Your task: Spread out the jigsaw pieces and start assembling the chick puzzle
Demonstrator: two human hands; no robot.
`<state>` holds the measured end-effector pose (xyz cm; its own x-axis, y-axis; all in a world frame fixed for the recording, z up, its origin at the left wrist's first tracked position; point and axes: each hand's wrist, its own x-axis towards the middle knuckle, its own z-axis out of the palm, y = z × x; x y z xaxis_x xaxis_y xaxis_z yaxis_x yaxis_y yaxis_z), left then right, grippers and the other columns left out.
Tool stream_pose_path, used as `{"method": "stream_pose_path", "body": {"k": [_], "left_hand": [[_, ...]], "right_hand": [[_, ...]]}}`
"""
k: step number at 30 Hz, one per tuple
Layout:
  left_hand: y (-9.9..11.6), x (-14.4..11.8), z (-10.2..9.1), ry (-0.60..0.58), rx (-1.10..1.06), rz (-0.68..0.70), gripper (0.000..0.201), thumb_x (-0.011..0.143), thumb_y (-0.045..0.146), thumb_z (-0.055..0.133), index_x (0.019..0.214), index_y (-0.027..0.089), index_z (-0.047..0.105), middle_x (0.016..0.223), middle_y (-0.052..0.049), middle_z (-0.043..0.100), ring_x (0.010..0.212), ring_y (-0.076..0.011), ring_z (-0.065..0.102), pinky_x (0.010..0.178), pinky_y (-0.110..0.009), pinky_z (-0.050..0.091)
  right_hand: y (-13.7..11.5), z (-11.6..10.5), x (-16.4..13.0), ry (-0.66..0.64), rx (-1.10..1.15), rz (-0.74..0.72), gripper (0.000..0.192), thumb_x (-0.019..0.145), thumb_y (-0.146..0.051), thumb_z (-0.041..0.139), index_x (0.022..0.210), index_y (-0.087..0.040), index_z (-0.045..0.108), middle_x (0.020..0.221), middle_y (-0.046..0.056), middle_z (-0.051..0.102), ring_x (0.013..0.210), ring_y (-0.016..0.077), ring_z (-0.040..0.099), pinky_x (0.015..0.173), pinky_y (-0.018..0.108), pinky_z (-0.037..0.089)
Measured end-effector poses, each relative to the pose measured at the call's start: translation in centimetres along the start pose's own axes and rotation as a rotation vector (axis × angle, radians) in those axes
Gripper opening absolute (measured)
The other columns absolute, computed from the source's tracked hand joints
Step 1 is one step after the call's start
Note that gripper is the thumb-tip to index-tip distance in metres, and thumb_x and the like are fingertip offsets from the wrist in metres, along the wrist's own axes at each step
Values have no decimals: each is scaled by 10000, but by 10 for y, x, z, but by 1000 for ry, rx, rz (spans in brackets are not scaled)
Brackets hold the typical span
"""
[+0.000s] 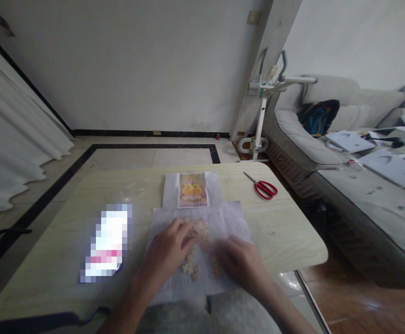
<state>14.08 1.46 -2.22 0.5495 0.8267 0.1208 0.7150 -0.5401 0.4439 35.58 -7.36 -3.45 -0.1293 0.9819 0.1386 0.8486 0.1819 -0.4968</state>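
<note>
Rather blurred, the right hand [239, 260] partly covers small pieces [216, 267].

Worktop [286, 232]: 1. Hands: 2, i.e. 1 L hand [171, 240], 1 R hand [239, 260]. Paper: 2 shts vis., 1 near sht [228, 218] & 1 far sht [214, 188], latter w/ 1 pic [192, 190]. Pcs [188, 265] on near sht: many, exact no. unclear, blurred & part hidden by hands. Scissors [265, 189]: 1 pr, far R. Lit item [108, 239]: 1, L side, pixelated. Clear wrap [133, 189]: 1, far L. Off worktop: 1 curtain [14, 125] L, 1 exercise stand [262, 116] far R, 1 sofa [293, 130] R, 1 backpack [319, 118] on it. Wall switch [254, 17]: 1, far.
</note>
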Motion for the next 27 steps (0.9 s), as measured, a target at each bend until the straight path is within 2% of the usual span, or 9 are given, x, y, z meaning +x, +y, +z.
{"method": "stream_pose_path", "body": {"k": [4,8,13,19,27], "left_hand": [[-3,11,-8,13,-8,-12,352,891,309,527,1234,260,584,1109,-66,611,863,-210,660,697,-306,516],[1,35,-14,76,-68,72,383,854,319,560,1226,239,605,1159,-79,624,963,-238,651,800,-355,534],[0,59,-3,129,-198,136,299,875,240,528,1148,236,650,1097,-64,681,952,-199,650,832,-333,533],[-8,53,13,229,-406,53,213,915,226,472,989,166,663,971,-62,713,862,-167,661,786,-274,513],[-7,54,20,248,-486,17,208,913,226,471,938,164,667,890,-36,719,809,-151,664,731,-241,496]], "right_hand": [[-12,-15,0,-109,14,18,163,925,-258,519,1032,-232,639,836,31,595,728,155,570,631,259,412],[-21,-18,-2,-168,-49,14,363,832,-243,643,1192,-264,597,876,42,596,754,190,580,660,296,449],[-19,-8,-2,-88,-82,-4,249,873,-209,574,1115,-234,623,819,49,588,714,188,570,631,296,435],[-13,-8,4,-96,-82,-18,134,911,-211,517,1000,-213,617,800,44,566,701,168,551,621,279,417],[-1,-10,22,-45,-104,-11,148,900,-173,466,823,-189,591,772,38,532,633,133,483,573,260,354]]}}
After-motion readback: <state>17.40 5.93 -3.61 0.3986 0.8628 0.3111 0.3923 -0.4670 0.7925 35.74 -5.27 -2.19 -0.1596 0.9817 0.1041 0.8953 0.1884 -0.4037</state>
